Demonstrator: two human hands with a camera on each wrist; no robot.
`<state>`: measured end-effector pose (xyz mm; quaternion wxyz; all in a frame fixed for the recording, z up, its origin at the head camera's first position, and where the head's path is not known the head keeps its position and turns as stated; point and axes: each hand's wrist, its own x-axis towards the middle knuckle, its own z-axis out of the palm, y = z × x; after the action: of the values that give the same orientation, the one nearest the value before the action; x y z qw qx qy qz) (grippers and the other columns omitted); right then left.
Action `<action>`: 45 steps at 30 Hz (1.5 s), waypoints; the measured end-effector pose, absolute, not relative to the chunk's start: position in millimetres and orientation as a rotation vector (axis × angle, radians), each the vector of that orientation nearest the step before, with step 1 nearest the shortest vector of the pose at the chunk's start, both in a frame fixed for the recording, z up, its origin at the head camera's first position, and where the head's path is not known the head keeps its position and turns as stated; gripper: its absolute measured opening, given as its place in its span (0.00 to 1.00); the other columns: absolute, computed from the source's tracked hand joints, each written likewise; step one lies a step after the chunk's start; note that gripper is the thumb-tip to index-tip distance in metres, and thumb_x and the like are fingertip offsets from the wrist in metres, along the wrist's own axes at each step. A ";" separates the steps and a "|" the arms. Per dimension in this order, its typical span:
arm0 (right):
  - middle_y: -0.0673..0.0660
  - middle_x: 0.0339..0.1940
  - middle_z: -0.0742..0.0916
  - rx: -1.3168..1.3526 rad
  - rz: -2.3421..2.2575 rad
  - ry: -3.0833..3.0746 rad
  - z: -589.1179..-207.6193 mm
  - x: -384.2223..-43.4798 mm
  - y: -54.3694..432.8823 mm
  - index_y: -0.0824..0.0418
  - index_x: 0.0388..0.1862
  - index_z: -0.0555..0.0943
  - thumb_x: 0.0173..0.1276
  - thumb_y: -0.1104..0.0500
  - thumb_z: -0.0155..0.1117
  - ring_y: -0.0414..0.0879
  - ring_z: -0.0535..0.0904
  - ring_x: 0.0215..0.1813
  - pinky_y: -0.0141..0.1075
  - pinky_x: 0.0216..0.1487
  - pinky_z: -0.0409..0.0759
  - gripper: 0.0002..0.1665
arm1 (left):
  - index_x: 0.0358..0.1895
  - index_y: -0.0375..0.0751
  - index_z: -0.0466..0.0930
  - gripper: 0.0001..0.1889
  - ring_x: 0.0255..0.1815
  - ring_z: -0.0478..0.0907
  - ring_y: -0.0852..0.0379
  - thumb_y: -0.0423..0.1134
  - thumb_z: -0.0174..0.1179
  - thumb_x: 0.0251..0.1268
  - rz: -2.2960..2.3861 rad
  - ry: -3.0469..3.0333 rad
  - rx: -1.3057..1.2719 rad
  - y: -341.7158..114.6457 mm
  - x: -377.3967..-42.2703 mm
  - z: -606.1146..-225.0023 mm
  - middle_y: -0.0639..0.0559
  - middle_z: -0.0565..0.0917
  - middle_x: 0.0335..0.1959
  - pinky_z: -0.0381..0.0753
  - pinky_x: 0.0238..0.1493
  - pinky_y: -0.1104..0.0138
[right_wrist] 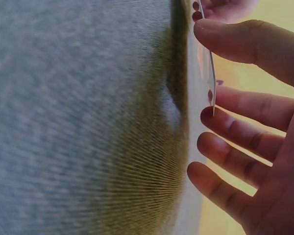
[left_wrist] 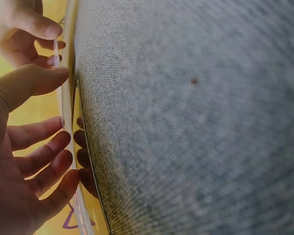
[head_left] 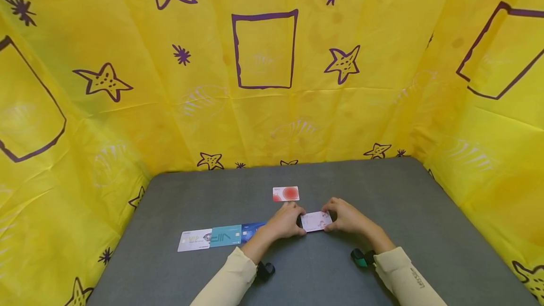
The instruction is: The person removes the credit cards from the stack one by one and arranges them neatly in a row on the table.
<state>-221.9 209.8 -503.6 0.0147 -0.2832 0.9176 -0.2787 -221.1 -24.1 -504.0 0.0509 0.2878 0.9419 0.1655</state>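
Note:
Between the two hands is a pale pinkish-white card with small printing, close over the dark table. My left hand pinches its left end, thumb at the near corner and index finger at the far one. The right end is gripped by my right hand, thumb opposite the fingers; in the right wrist view the card shows edge-on along the thumb and fingers. Left of the hands lie a white card, a teal card and a blue card, side by side. The left hand hides part of the blue one.
A red-and-white card lies beyond the left hand on the dark grey table. Yellow patterned cloth stands around the table's back and sides. Dark straps hang at both wrists.

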 end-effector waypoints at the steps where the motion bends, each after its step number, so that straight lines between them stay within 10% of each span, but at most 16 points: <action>1: 0.51 0.36 0.81 -0.870 -0.857 2.850 -504.3 -221.9 209.8 0.62 0.42 0.84 0.46 0.53 0.80 0.42 0.72 0.38 0.35 0.39 0.71 0.24 | 0.50 0.44 0.82 0.25 0.48 0.72 0.55 0.50 0.73 0.48 0.501 2.858 0.869 -24.0 -220.7 -504.0 0.51 0.79 0.45 0.73 0.50 0.66; 45: 0.54 0.38 0.82 -0.808 -0.874 2.880 -495.1 -227.8 205.3 0.64 0.43 0.84 0.55 0.56 0.75 0.47 0.77 0.41 0.41 0.45 0.76 0.19 | 0.52 0.41 0.82 0.21 0.52 0.74 0.49 0.43 0.69 0.55 0.657 2.840 0.826 -51.5 -241.0 -486.9 0.45 0.80 0.50 0.74 0.58 0.57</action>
<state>-227.8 205.3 -495.1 0.0126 -0.2592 0.9241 -0.2806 -241.0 -51.5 -486.9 0.0561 0.2722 0.9359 0.2164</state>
